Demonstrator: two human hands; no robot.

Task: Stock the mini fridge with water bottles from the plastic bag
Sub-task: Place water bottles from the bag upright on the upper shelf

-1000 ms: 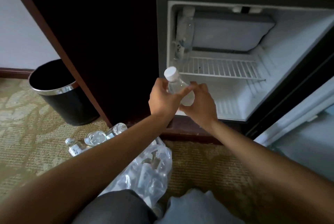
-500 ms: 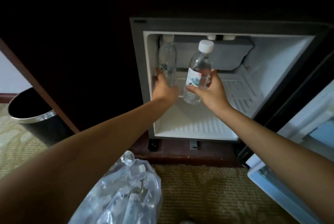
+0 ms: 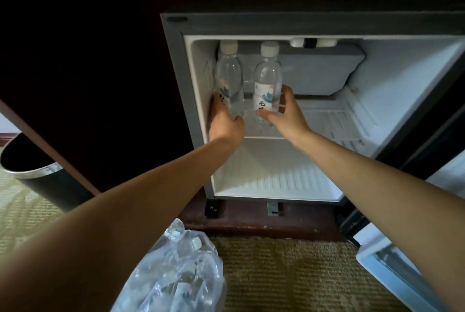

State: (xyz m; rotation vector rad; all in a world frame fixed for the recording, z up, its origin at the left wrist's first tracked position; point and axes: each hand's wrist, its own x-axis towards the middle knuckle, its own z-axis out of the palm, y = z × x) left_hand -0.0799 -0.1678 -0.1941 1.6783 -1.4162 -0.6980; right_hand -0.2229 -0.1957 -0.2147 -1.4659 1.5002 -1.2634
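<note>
The open mini fridge (image 3: 415, 80) has two clear water bottles with white caps upright on its upper wire shelf (image 3: 327, 123). My left hand (image 3: 225, 123) grips the base of the left bottle (image 3: 229, 72) by the fridge's left wall. My right hand (image 3: 284, 115) holds the second bottle (image 3: 268, 77) just to its right, fingers and thumb curled round the labelled lower part. A clear plastic bag (image 3: 176, 276) with more bottles lies on the carpet below my left forearm.
A black waste bin (image 3: 37, 175) with a chrome rim stands at the left beside the dark wooden cabinet. The fridge door (image 3: 392, 276) hangs open at the lower right. The fridge's lower compartment (image 3: 276, 175) holds nothing visible.
My right hand has carried the second bottle deeper in and set it upright on the shelf beside the first. My left hand stays on the left bottle. The view has moved closer.
</note>
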